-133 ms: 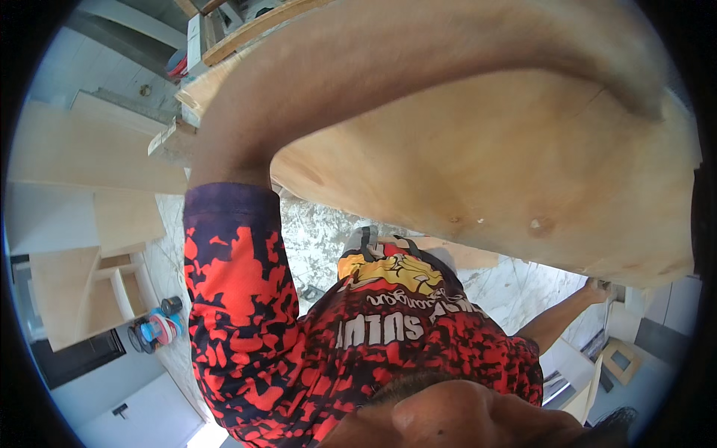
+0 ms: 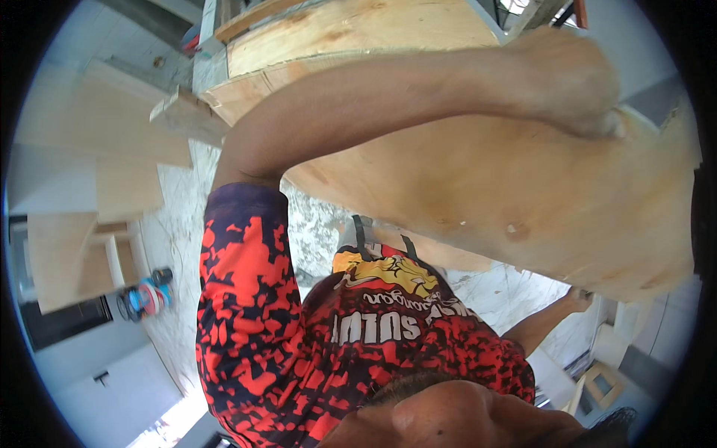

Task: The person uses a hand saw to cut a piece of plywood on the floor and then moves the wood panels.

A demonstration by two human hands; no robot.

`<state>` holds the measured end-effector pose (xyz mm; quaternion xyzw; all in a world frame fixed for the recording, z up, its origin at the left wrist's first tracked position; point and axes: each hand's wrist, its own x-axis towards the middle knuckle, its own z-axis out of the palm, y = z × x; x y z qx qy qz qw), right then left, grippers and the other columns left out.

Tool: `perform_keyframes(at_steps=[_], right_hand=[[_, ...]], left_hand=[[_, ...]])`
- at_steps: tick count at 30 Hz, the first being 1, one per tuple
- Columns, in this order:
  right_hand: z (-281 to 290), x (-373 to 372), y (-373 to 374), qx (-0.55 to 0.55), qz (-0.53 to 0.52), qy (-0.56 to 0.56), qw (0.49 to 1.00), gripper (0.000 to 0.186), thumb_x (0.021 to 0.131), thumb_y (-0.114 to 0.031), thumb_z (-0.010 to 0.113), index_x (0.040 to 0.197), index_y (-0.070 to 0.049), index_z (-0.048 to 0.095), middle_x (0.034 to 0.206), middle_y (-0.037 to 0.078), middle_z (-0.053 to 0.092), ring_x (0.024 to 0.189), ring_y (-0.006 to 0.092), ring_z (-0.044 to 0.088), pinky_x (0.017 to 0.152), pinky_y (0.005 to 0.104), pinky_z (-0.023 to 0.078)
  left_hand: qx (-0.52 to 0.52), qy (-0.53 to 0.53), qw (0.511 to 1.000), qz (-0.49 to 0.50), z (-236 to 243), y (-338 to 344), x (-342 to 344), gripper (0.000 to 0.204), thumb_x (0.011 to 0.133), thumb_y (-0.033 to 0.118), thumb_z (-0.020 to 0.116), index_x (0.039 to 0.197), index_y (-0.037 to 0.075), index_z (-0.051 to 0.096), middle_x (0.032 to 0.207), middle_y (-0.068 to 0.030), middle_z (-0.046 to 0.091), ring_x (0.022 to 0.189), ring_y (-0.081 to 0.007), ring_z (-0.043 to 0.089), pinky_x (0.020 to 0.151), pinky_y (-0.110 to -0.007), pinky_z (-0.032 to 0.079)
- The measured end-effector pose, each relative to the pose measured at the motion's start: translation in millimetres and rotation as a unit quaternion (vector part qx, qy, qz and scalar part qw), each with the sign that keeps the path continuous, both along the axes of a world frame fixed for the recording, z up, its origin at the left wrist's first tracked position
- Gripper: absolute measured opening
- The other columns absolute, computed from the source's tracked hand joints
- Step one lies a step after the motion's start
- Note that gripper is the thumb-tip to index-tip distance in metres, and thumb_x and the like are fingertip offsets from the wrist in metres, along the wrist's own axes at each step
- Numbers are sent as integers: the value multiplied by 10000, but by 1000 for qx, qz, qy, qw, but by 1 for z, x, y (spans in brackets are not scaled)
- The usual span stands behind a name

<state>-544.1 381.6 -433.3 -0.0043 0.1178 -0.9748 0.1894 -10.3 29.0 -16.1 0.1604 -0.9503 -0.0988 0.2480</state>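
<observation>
A large pale plywood panel slants across the upper right half of my view, above my torso. My left arm crosses over it, and my left hand is curled on its far top edge at the upper right, the fingers slightly blurred. My right hand, low on the right, grips the panel's near lower edge, fingertips partly hidden. Behind the panel, a wooden frame with a plywood top shows at the top of the view.
At the left stand leaning boards, a small open wooden cabinet and stacked cans and buckets on the marble-look floor. A white door is at the lower left, and more cut pieces lie at the lower right.
The panel's upper edge and my left hand have moved down and leftward in view, exposing more of the frame behind. My right hand sits slightly lower and further left.
</observation>
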Motion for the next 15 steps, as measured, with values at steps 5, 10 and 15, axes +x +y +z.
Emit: perform_keyframes(at_steps=[5,10,15], right_hand=[[-41,-8,49,16,86,5,996,329,954,-76,328,1194,114,450,1307,256,445,1201,398,434,1038,550,344],[-70,-48,129,9,286,-77,955,282,937,-90,458,1162,77,489,1186,200,542,1084,319,533,937,430,456],[-158,-37,189,274,228,-27,934,250,888,-183,581,1086,-31,581,1059,108,612,1050,261,546,995,436,400]], left_hand=[[21,-21,996,81,-105,46,-40,394,834,506,581,964,137,620,829,-71,655,775,-293,636,634,-437,487],[81,-57,980,173,-219,85,-61,321,872,467,539,972,179,637,916,-29,654,904,-261,627,682,-436,501],[164,-154,936,270,-341,108,-69,350,871,486,553,1037,195,653,1048,-16,647,989,-253,609,765,-412,500]])
